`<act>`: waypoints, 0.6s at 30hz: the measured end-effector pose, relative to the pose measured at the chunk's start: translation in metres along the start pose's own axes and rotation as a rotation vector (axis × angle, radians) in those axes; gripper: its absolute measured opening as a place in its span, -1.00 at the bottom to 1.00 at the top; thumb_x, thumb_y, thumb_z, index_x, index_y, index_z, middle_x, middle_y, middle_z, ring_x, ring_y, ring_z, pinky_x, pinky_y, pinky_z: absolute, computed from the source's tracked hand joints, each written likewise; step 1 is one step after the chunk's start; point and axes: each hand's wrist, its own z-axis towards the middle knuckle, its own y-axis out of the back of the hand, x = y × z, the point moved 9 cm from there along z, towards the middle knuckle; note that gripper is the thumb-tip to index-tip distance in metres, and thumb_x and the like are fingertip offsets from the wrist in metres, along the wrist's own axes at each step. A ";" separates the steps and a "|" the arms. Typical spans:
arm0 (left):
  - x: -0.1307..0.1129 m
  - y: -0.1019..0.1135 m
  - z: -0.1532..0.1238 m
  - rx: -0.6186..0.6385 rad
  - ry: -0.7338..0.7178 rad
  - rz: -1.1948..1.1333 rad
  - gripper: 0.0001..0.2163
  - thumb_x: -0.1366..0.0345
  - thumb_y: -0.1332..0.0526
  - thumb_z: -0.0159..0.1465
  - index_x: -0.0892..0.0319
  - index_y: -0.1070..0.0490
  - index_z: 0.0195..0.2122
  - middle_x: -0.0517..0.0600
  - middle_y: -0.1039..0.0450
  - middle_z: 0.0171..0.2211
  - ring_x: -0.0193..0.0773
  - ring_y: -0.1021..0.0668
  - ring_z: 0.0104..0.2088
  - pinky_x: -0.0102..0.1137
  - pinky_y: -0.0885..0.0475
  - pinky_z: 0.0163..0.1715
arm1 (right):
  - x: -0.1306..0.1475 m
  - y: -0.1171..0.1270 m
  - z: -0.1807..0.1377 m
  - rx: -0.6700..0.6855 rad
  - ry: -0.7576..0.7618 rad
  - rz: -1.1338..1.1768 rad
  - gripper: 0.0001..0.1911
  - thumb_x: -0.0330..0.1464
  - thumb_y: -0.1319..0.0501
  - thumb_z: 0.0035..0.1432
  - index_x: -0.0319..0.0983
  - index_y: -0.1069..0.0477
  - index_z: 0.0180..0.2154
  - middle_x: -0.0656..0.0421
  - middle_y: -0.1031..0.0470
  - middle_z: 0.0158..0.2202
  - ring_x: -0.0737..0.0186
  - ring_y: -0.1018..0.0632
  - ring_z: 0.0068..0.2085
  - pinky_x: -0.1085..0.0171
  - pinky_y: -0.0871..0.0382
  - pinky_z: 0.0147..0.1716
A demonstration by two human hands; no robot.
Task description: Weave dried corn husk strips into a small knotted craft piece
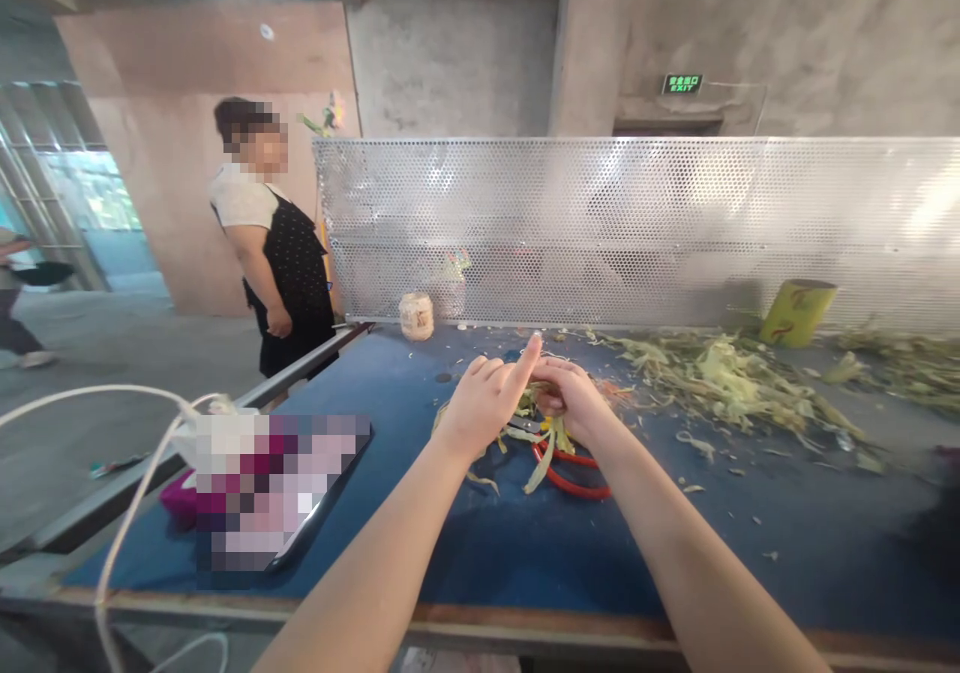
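Observation:
My left hand (487, 403) and my right hand (574, 398) meet over the middle of the blue table. The left index finger points up and forward while its other fingers curl in. Closed too, the right hand has its fingertips against the left. Pale green strips of dried husk (541, 465) show between and below the hands; the fingers hide just where they are gripped. Under the hands lies a pair of scissors with red handles (577, 491), its blades partly covered by the husk.
Loose husk (727, 378) is heaped at the right, near a yellow-green can (799, 313). A twine roll (416, 316) stands by the perforated metal screen (525, 223). At the left lie a phone (300, 498) and a white cable (124, 543). A person (281, 243) stands beyond the table.

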 end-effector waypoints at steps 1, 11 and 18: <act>0.001 0.000 0.000 -0.008 0.012 -0.020 -0.35 0.48 0.08 0.24 0.20 0.58 0.20 0.03 -0.48 -0.32 -0.24 -0.46 -0.35 -0.34 -0.26 -0.33 | 0.000 -0.001 0.000 0.006 -0.003 0.003 -0.85 -0.37 -0.22 -0.26 -0.28 -0.26 -0.57 0.31 -0.30 -0.66 0.60 -0.08 -0.76 0.46 0.20 -0.76; 0.015 -0.004 0.003 0.022 0.185 -0.282 -0.36 0.42 0.08 0.25 0.26 0.55 0.20 0.09 -0.44 -0.29 -0.25 -0.44 -0.30 -0.31 -0.31 -0.24 | 0.021 -0.002 -0.005 0.026 0.088 -0.137 -0.76 -0.36 -0.18 -0.20 -0.23 -0.23 -0.39 0.33 -0.32 -0.63 0.59 -0.04 -0.76 0.47 0.22 -0.76; 0.028 -0.023 -0.001 0.128 0.438 -0.791 -0.25 0.46 0.02 0.18 0.20 0.65 0.18 0.05 -0.33 -0.27 -0.33 -0.41 -0.30 -0.30 -0.32 -0.21 | 0.027 -0.011 -0.006 0.139 0.159 -0.267 -0.72 -0.43 -0.17 -0.21 -0.24 -0.26 -0.33 0.30 -0.33 -0.49 0.58 -0.13 -0.70 0.46 0.15 -0.75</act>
